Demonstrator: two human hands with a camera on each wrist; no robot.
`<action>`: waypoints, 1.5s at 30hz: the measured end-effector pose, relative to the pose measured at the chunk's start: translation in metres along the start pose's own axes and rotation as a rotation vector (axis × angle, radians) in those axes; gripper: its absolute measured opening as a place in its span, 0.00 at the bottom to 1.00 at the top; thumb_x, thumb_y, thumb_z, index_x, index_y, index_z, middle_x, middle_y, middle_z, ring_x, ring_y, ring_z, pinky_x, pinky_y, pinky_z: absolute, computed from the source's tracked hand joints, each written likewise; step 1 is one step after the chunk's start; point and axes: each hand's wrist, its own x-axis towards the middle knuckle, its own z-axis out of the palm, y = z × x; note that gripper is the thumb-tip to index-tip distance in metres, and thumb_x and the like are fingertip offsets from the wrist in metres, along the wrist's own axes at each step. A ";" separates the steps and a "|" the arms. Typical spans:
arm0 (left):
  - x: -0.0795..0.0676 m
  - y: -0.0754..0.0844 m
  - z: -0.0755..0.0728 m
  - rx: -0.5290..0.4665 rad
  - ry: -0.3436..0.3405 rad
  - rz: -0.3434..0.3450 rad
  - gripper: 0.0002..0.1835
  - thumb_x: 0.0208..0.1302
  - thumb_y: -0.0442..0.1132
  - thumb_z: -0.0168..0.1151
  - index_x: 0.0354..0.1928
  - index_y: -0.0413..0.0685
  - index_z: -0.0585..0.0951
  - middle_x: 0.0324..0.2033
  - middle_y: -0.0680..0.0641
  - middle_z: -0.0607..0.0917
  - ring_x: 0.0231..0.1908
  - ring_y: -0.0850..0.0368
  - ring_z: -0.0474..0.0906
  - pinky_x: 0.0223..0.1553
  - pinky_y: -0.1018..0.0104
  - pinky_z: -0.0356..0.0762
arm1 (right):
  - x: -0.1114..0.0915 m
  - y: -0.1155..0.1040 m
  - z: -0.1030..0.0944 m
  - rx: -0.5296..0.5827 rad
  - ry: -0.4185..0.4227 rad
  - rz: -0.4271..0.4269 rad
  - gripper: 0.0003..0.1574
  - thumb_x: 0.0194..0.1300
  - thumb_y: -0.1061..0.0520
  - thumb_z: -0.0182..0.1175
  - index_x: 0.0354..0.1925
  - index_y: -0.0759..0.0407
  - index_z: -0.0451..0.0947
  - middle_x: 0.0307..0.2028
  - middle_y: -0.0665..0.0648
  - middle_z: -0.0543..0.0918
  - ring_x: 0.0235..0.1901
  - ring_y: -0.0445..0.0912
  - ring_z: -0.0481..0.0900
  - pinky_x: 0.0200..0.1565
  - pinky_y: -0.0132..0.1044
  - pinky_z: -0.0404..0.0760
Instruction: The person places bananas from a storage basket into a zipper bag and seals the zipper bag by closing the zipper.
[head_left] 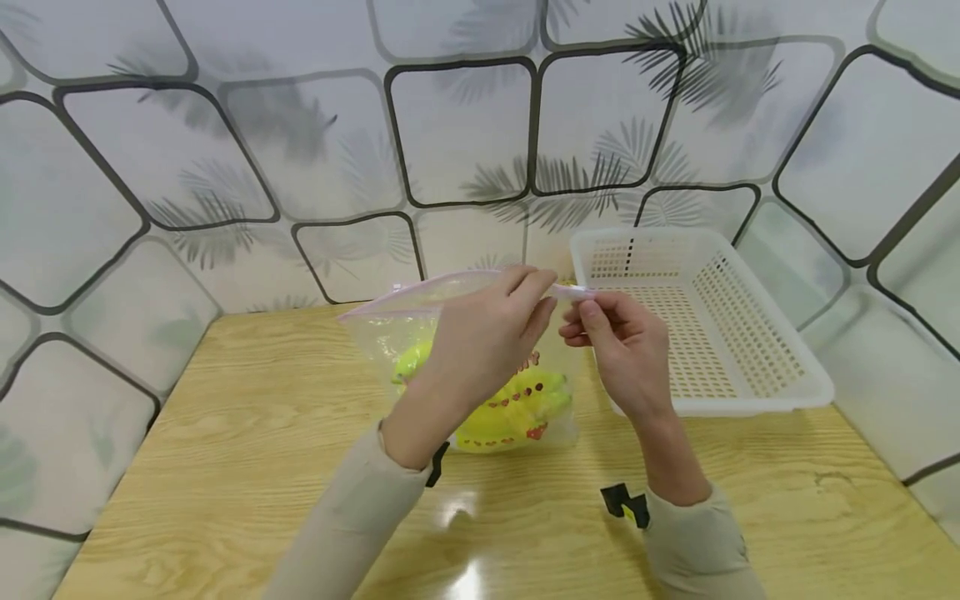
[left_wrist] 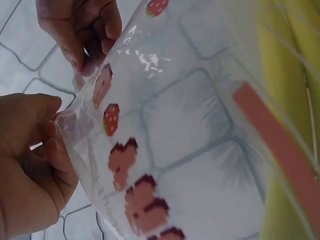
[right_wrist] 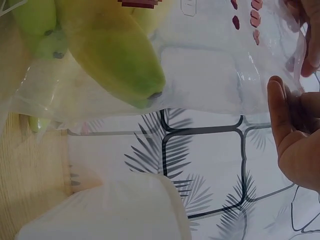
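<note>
A clear zip bag [head_left: 375, 332] with a pinkish top edge and red printed pictures stands on the table. Inside it lie yellow bananas [right_wrist: 115, 57] with greenish tips. My left hand [head_left: 483, 337] pinches the bag's top edge to the right of its middle. At the top right corner, my right hand [head_left: 630, 346] holds the edge between thumb and fingers. To the left of my left hand the mouth gapes apart, and a small pale tab [head_left: 397, 288] sits on that stretch. My left forearm and hand cover part of the bag in the head view.
Just behind and right of the bag stands a white plastic basket [head_left: 780, 400] with perforated walls. The wooden table [head_left: 262, 433] ends at a patterned cloth wall [head_left: 465, 133] at the back and sides. Black wrist mounts [head_left: 626, 504] sit by both sleeves.
</note>
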 end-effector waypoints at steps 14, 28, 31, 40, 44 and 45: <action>0.021 0.004 0.011 -0.012 -0.247 -0.001 0.08 0.75 0.43 0.55 0.44 0.51 0.82 0.35 0.49 0.80 0.24 0.58 0.74 0.21 0.69 0.72 | 0.000 0.000 -0.001 -0.043 -0.004 -0.006 0.08 0.69 0.70 0.57 0.41 0.78 0.79 0.31 0.50 0.85 0.28 0.40 0.86 0.34 0.32 0.85; 0.006 -0.004 0.010 -0.058 -0.107 -0.087 0.09 0.71 0.43 0.60 0.46 0.52 0.87 0.35 0.53 0.83 0.24 0.60 0.76 0.21 0.69 0.72 | 0.001 0.000 0.007 -0.038 0.043 -0.089 0.08 0.69 0.69 0.58 0.38 0.78 0.80 0.28 0.56 0.84 0.26 0.41 0.85 0.31 0.32 0.85; 0.002 -0.007 0.011 -0.068 -0.085 -0.085 0.08 0.70 0.42 0.61 0.45 0.51 0.87 0.34 0.53 0.82 0.23 0.60 0.75 0.21 0.68 0.71 | 0.001 0.000 0.006 -0.043 0.051 -0.073 0.09 0.69 0.69 0.58 0.38 0.78 0.80 0.27 0.55 0.84 0.26 0.41 0.85 0.31 0.32 0.85; 0.004 -0.001 0.015 -0.103 -0.050 -0.016 0.08 0.72 0.42 0.60 0.42 0.48 0.86 0.31 0.50 0.80 0.22 0.58 0.73 0.21 0.68 0.72 | 0.000 0.001 0.002 -0.011 0.024 -0.108 0.07 0.69 0.70 0.57 0.39 0.78 0.78 0.29 0.51 0.83 0.26 0.40 0.85 0.31 0.31 0.84; 0.001 0.001 0.015 -0.079 -0.053 -0.016 0.08 0.72 0.43 0.60 0.38 0.50 0.85 0.30 0.51 0.80 0.19 0.60 0.72 0.18 0.69 0.69 | -0.001 0.001 0.002 -0.036 0.029 -0.166 0.04 0.67 0.73 0.58 0.38 0.79 0.77 0.28 0.50 0.83 0.26 0.39 0.84 0.31 0.30 0.84; 0.000 0.001 0.014 -0.073 -0.049 -0.023 0.07 0.72 0.43 0.60 0.38 0.51 0.85 0.30 0.51 0.80 0.19 0.60 0.72 0.17 0.69 0.68 | -0.001 0.001 0.002 -0.045 0.035 -0.173 0.04 0.67 0.73 0.58 0.37 0.78 0.77 0.28 0.50 0.83 0.26 0.38 0.84 0.31 0.30 0.84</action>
